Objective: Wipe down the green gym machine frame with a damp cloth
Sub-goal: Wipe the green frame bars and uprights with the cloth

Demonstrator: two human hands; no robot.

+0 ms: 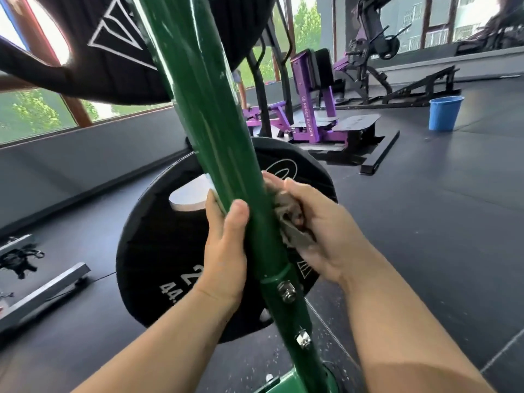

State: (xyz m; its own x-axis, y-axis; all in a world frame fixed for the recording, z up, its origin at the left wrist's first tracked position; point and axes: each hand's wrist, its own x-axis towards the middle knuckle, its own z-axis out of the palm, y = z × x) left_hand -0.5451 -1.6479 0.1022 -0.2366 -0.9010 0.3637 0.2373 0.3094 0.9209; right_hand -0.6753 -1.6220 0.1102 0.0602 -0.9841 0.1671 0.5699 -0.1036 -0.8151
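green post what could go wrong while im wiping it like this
The cloth in the right hand is bunched just above the bolts; wiping down, it could snag there. The left hand wraps the green post close to the weight plate behind it, so fingers might get knocked or pinched.

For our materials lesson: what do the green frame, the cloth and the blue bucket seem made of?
Green frame: likely painted steel; glossy highlights, bolted joint.
Cloth: soft fabric, greyish, crumpled folds.
Blue bucket: probably plastic; smooth, uniform colour.
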